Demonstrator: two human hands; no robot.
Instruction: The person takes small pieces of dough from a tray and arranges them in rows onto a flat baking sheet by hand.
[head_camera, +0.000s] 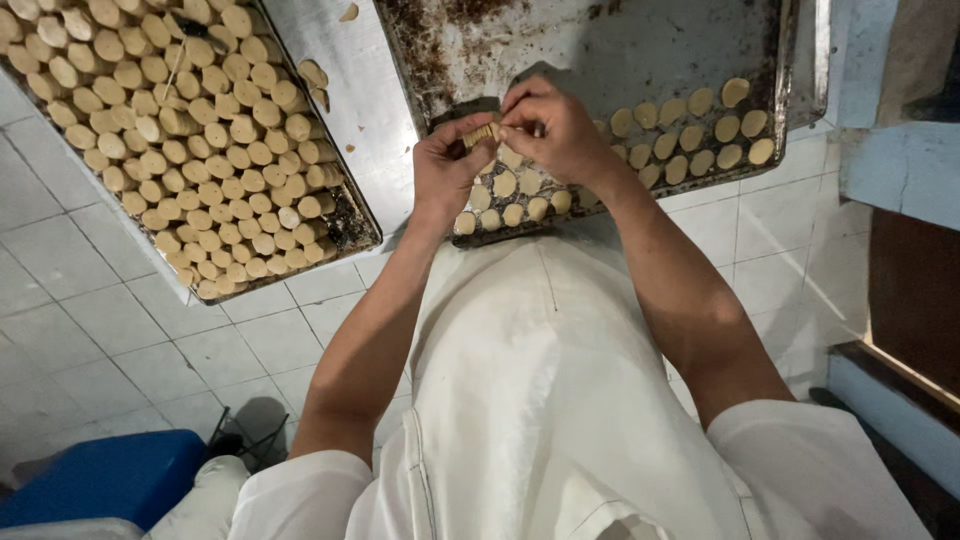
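- Pale dough piece (482, 134): pinched between both my hands, just above the near edge of the dark baking tray (600, 50).
- Left hand (447, 170): fingers closed on the piece from below.
- Right hand (548, 128): fingertips grip its top.
- Round dough discs (700, 135) lie in rows on this tray.
- Second tray (340, 215), at my left, is packed with dough cylinders (180, 130).

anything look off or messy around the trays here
A few dough pieces lie loose on the metal table, off the full tray. The tray under the hands has dark burnt-looking residue over its bare part. Both hands, left hand and right hand, pinch one ridged dough piece.
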